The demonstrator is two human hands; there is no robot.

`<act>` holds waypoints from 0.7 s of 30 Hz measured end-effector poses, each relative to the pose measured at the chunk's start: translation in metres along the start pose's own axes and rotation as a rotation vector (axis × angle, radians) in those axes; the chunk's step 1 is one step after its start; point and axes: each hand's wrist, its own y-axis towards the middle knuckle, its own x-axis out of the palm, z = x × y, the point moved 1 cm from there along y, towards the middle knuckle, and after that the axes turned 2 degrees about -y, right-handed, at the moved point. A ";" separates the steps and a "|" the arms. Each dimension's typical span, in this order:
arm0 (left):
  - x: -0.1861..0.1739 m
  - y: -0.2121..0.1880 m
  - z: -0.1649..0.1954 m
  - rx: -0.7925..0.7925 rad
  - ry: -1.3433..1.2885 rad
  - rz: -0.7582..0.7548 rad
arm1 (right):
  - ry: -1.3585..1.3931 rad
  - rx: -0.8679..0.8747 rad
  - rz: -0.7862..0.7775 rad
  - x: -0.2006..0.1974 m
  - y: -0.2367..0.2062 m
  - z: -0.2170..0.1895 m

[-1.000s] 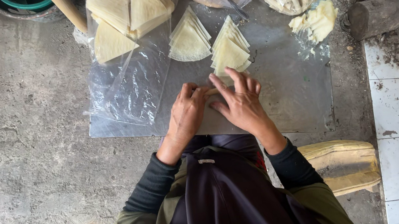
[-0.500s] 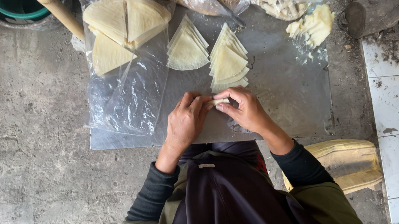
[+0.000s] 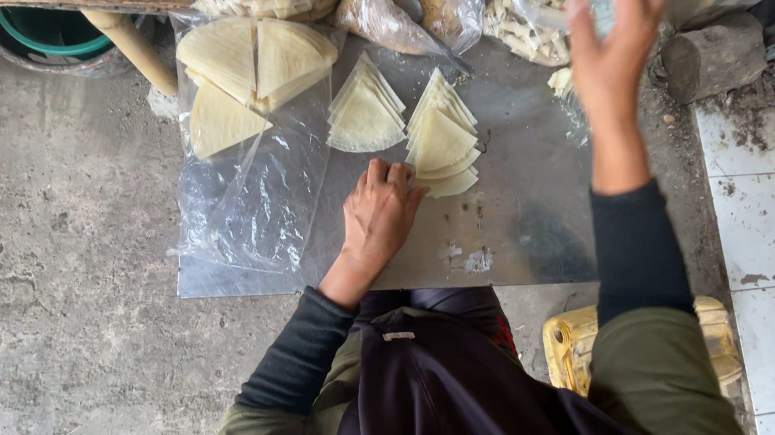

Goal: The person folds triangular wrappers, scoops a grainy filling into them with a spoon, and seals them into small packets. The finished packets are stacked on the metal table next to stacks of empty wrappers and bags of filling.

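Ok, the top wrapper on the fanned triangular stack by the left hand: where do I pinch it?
Probably at the pointed tip of the top wrapper, coming from the far side. In that fanned stack the tips splay apart there, while the curved near edges overlap closely beside the left hand. The right hand is raised, clear of it.
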 end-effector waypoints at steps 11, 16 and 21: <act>0.007 0.016 -0.014 0.017 -0.007 0.013 | 0.089 -0.206 -0.568 0.037 -0.124 -0.083; 0.004 0.006 -0.022 0.029 0.017 0.051 | 0.048 -0.325 -0.468 0.056 -0.135 -0.084; 0.004 0.000 -0.025 0.075 0.012 0.087 | 0.397 0.248 -0.414 0.076 -0.147 -0.053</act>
